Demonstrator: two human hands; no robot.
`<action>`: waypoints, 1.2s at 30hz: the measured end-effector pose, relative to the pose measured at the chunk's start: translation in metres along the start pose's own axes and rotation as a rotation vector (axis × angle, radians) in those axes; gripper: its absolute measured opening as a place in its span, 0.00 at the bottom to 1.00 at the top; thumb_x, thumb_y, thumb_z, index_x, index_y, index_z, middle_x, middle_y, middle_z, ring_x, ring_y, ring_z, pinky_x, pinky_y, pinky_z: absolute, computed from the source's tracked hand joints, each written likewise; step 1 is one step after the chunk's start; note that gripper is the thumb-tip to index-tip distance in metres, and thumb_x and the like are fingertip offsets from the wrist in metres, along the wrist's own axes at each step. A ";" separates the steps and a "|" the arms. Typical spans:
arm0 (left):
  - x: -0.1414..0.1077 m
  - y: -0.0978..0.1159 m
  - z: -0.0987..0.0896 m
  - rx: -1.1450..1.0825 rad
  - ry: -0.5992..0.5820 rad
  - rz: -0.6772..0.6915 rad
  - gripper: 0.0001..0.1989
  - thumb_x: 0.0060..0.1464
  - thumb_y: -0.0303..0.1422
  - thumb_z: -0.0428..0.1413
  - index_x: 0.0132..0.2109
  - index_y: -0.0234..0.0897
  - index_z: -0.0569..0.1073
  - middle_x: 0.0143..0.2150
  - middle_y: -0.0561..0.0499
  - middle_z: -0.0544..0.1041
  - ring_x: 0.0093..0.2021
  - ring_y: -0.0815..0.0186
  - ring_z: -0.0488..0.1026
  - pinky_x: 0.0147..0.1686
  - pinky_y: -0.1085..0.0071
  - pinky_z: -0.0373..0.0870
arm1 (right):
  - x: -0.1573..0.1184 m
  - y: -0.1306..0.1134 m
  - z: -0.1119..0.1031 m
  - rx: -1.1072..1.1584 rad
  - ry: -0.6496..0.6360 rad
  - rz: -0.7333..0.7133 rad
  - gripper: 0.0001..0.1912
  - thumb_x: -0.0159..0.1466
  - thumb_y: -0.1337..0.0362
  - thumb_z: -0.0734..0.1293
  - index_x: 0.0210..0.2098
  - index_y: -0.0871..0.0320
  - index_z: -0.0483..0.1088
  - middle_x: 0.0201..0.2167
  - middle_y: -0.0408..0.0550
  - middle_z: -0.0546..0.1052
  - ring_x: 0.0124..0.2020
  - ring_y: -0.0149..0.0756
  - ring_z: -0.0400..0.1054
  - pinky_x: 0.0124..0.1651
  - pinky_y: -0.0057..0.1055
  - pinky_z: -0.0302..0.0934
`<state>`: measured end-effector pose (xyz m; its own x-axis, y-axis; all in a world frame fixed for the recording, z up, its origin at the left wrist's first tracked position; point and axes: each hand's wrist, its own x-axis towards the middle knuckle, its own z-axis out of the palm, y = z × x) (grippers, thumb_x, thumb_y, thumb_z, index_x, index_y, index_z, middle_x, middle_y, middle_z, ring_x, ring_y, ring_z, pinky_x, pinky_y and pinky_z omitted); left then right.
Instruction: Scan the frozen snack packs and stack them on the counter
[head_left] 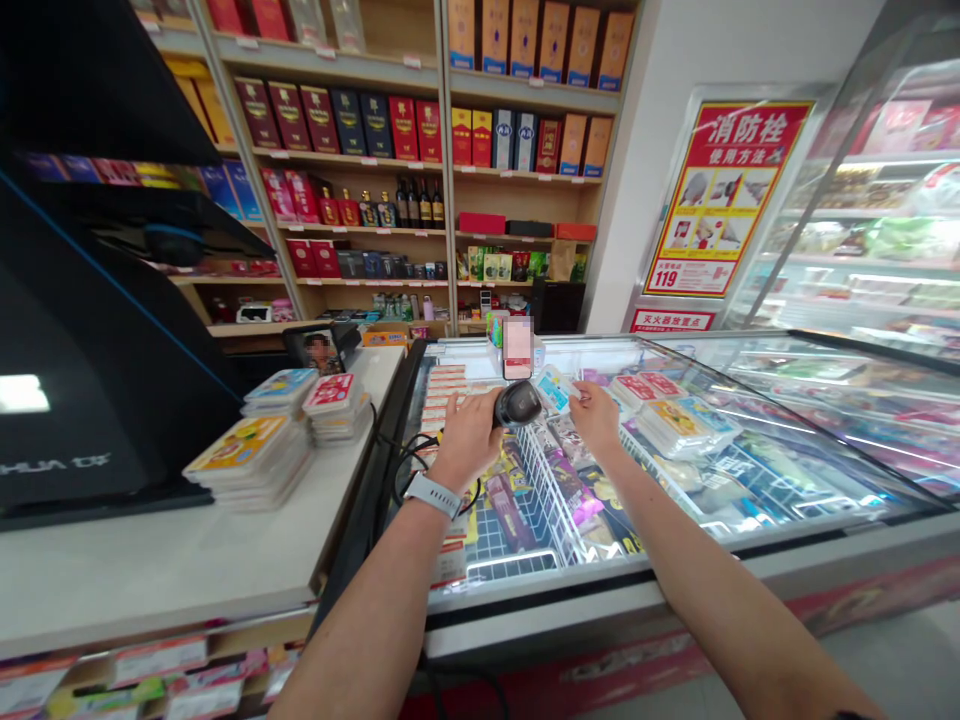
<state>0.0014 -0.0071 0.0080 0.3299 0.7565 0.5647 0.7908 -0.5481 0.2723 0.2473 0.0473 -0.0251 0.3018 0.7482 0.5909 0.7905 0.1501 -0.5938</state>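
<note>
My left hand (471, 437), with a grey watch on its wrist, is wrapped round a black barcode scanner (519, 403) above the glass-topped freezer. The scanner's head points right, towards a flat plastic food box with a blue-and-white label (553, 390). The fingers of my right hand (596, 415) pinch that box at its right edge. Just beyond the scanner stands a phone (517, 348) with a lit pink-and-white screen. To the right of my right hand, stacked boxes with red, yellow and blue labels (675, 428) rest on the freezer's glass.
Similar boxes stand in stacks (251, 455) on the white counter (150, 570) at left, beside a large black checkout machine (97, 330). A black cable (409, 465) coils near my left wrist. Wire baskets of frozen goods (517, 510) lie under the glass. Shelves of boxed bottles (360, 125) line the back.
</note>
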 end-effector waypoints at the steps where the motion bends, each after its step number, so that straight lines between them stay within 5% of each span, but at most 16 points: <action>1: 0.000 0.000 0.000 -0.001 0.004 -0.003 0.28 0.56 0.26 0.53 0.64 0.38 0.63 0.57 0.43 0.75 0.59 0.54 0.69 0.68 0.47 0.49 | 0.001 0.001 0.000 0.023 0.020 0.006 0.19 0.60 0.63 0.61 0.47 0.61 0.74 0.39 0.54 0.79 0.36 0.41 0.72 0.48 0.39 0.64; 8: 0.001 -0.001 0.001 0.002 0.060 -0.009 0.27 0.55 0.26 0.51 0.62 0.38 0.63 0.61 0.44 0.73 0.62 0.55 0.67 0.68 0.48 0.47 | 0.010 0.008 -0.001 0.295 0.124 0.048 0.20 0.60 0.58 0.63 0.47 0.62 0.74 0.40 0.54 0.80 0.36 0.41 0.74 0.44 0.38 0.68; 36: 0.001 0.001 0.000 -0.027 0.044 -0.036 0.27 0.56 0.27 0.51 0.63 0.39 0.62 0.60 0.43 0.74 0.62 0.55 0.68 0.68 0.46 0.45 | 0.015 0.012 0.002 0.422 0.149 0.076 0.22 0.60 0.54 0.64 0.49 0.61 0.72 0.39 0.53 0.79 0.35 0.40 0.74 0.41 0.38 0.70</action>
<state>0.0027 -0.0070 0.0087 0.2781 0.7598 0.5877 0.7871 -0.5309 0.3139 0.2604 0.0619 -0.0242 0.4483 0.6711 0.5904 0.4856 0.3717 -0.7912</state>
